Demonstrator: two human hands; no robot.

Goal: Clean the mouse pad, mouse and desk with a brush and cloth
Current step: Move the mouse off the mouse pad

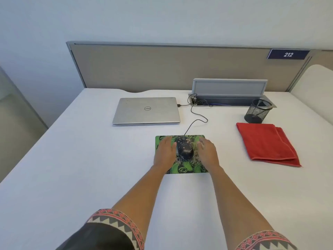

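Note:
A green patterned mouse pad (185, 167) lies on the white desk (90, 150). On it sits a black wired mouse (184, 148) speckled with pale crumbs. My left hand (164, 152) lies flat on the pad just left of the mouse, fingers straight. My right hand (207, 152) lies on the pad just right of the mouse, fingers relaxed. Neither hand holds anything. A folded red cloth (266, 143) lies on the desk to the right. No brush is in view.
A shut silver laptop (146, 110) lies behind the pad, with the mouse cable (198, 114) looping to it and to the cable tray (230, 100). A black mesh pen cup (257, 110) stands behind the cloth. A partition (162, 67) closes the desk's far edge.

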